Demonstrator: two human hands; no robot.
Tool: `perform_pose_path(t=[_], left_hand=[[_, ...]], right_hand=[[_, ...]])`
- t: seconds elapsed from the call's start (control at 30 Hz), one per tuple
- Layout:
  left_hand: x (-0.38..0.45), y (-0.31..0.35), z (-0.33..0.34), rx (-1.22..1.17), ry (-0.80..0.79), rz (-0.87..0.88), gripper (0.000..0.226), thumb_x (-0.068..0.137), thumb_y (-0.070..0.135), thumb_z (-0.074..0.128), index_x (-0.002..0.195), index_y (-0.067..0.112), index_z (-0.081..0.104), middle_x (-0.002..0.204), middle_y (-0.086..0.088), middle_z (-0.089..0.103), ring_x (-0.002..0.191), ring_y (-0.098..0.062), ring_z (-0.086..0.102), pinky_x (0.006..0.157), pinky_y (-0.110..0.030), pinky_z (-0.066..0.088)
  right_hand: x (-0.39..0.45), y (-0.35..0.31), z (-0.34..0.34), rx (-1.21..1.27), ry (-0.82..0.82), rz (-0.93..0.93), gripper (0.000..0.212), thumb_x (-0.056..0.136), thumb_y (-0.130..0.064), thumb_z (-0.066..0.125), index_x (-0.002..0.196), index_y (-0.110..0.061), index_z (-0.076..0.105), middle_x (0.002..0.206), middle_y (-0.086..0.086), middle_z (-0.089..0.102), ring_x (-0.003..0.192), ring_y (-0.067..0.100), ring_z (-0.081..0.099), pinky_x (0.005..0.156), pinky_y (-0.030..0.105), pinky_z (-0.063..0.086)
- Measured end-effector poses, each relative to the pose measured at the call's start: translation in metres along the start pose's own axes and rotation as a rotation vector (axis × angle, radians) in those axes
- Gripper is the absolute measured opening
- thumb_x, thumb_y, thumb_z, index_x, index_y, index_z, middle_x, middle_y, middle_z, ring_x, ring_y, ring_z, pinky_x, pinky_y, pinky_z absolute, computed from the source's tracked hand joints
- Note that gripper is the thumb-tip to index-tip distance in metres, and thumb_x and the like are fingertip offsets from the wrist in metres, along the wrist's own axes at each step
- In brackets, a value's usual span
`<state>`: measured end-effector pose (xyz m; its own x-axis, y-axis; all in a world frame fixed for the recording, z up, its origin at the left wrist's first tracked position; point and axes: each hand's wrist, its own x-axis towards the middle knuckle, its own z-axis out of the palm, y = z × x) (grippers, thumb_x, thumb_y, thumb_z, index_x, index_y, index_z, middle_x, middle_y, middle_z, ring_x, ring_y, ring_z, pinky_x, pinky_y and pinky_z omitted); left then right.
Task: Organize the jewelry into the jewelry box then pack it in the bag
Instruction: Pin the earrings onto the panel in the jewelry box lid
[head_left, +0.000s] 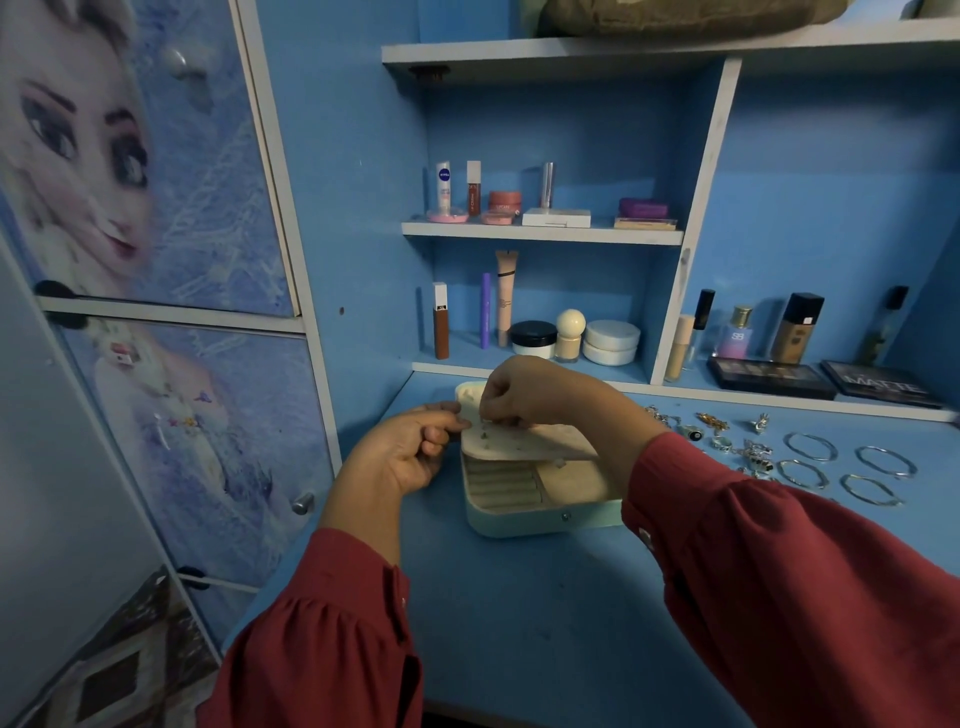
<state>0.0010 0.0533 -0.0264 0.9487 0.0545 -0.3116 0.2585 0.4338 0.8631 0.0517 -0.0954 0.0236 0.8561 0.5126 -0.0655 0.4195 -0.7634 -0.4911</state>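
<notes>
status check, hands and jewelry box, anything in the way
Left hand steadies earring panel; right hand pinches a small piece onto it. Jewelry box open on desk. Bangles and rings wait right; nothing blocking.

The light here is dim and cool, tinting everything blue. Soft shadows sit under my white wooden shelves (540, 236) and inside the cubbies. No harsh glare. The wide lens bends the printed cupboard door (156, 208) at the left edge, and my dark red sleeves (779, 597) look soft up close.
</notes>
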Motion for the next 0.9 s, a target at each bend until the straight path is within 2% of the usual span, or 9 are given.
perform_pose_path(t=[0.27,0.47,0.7,0.8,0.9], left_hand=[[-0.001,0.0,0.0,0.008,-0.001,-0.001,0.022,0.089,-0.012,0.048,0.09,0.009,0.055,0.038,0.005,0.048,0.027,-0.002,0.033,0.029,-0.008,0.024],[-0.002,0.0,0.002,0.009,0.005,0.012,0.024,0.089,-0.013,0.047,0.089,0.01,0.054,0.037,0.008,0.044,0.026,-0.002,0.03,0.028,-0.009,0.022],[-0.002,0.0,0.002,0.013,0.0,0.019,0.025,0.089,-0.014,0.045,0.088,0.01,0.053,0.037,0.008,0.045,0.026,-0.002,0.03,0.028,-0.008,0.022],[-0.002,0.0,0.002,0.007,-0.004,0.022,0.026,0.089,-0.015,0.044,0.087,0.01,0.052,0.037,0.007,0.045,0.026,-0.002,0.029,0.028,-0.009,0.022],[-0.002,0.0,0.002,0.013,-0.002,0.025,0.027,0.089,-0.015,0.044,0.086,0.011,0.052,0.037,0.007,0.045,0.026,-0.002,0.029,0.028,-0.009,0.021]], right_hand=[[0.001,-0.003,-0.001,-0.023,-0.03,-0.004,0.014,0.089,-0.016,0.061,0.096,-0.007,0.069,0.088,0.007,0.066,0.067,0.011,0.054,0.065,0.022,0.045],[0.001,-0.006,-0.004,-0.084,-0.041,-0.017,0.01,0.087,-0.017,0.064,0.093,-0.011,0.068,0.08,0.001,0.063,0.063,0.008,0.052,0.058,0.02,0.041],[0.004,-0.007,-0.003,-0.127,-0.031,-0.027,0.017,0.087,-0.014,0.063,0.099,-0.006,0.07,0.097,0.01,0.07,0.078,0.015,0.061,0.073,0.025,0.052],[0.001,-0.009,-0.003,-0.152,-0.025,-0.061,0.017,0.088,-0.012,0.062,0.101,-0.005,0.07,0.1,0.011,0.069,0.082,0.017,0.062,0.071,0.024,0.051],[-0.002,-0.011,-0.004,-0.209,-0.025,-0.104,0.018,0.089,-0.01,0.059,0.102,-0.005,0.069,0.1,0.012,0.069,0.076,0.015,0.057,0.059,0.016,0.043]])
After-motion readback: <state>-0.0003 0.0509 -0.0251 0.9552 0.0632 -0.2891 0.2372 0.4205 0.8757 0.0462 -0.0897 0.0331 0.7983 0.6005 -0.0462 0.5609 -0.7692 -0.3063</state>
